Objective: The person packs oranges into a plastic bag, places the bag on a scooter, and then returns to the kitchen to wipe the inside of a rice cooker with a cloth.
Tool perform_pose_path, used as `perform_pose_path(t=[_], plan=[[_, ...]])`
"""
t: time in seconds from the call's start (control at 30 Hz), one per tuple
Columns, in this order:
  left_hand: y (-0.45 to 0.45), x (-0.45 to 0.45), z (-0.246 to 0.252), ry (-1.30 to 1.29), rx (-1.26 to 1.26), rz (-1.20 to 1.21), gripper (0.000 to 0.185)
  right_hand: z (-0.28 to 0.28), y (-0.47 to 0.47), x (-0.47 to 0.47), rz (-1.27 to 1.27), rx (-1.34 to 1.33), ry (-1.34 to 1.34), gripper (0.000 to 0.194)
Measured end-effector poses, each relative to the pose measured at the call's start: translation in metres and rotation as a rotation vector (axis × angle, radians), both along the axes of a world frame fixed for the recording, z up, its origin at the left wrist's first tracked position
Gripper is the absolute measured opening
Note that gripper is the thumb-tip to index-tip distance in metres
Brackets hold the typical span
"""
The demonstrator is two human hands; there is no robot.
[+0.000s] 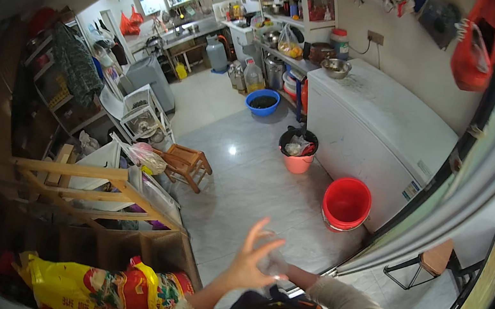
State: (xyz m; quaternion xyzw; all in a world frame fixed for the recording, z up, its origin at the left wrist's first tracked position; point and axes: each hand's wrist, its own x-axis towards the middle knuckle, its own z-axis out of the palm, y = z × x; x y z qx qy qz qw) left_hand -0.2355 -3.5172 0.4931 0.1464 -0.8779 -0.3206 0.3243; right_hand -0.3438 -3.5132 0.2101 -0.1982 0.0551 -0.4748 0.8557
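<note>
My left hand is raised in front of my body with its fingers spread and nothing visible in it. My right hand is beside it, partly behind the left fingers. A pale, translucent blur, perhaps thin clear plastic, covers the right hand, so its fingers and grip cannot be made out. Both hands are above the grey tiled floor, near a doorway track. Ahead to the right stands a red plastic bucket. Beyond it is a pink bucket lined with a black bag and holding rubbish.
A white chest freezer runs along the right wall, with a metal bowl on top. Left are a small wooden chair, a wooden frame and a yellow-red printed sack. A blue basin sits farther back. A curtain hangs right.
</note>
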Motion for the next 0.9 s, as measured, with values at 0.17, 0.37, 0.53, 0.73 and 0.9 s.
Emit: perform_pose_path(t=[0.17, 0.37, 0.53, 0.73, 0.9], plan=[[-0.212, 0.001, -0.01, 0.076, -0.103, 0.162, 0.075, 0.008, -0.189, -0.014, 0.438, 0.071, -0.014, 0.051], [-0.474, -0.063, -0.047, 0.098, 0.002, -0.03, 0.079, -0.114, -0.421, -0.083, 0.264, 0.561, 0.329, 0.067], [-0.666, -0.182, -0.037, -0.035, 0.057, -0.329, 0.08, -0.107, -0.57, -0.177, -0.002, 0.532, 0.349, 0.029], [-0.872, -0.351, -0.021, -0.078, 0.065, -0.749, 0.082, -0.04, -0.752, -0.317, -0.492, 0.566, -0.235, 0.033], [-1.013, -0.509, -0.027, -0.248, 0.018, -1.03, 0.083, -0.019, -0.899, -0.441, -1.113, 0.012, 0.331, 0.051]])
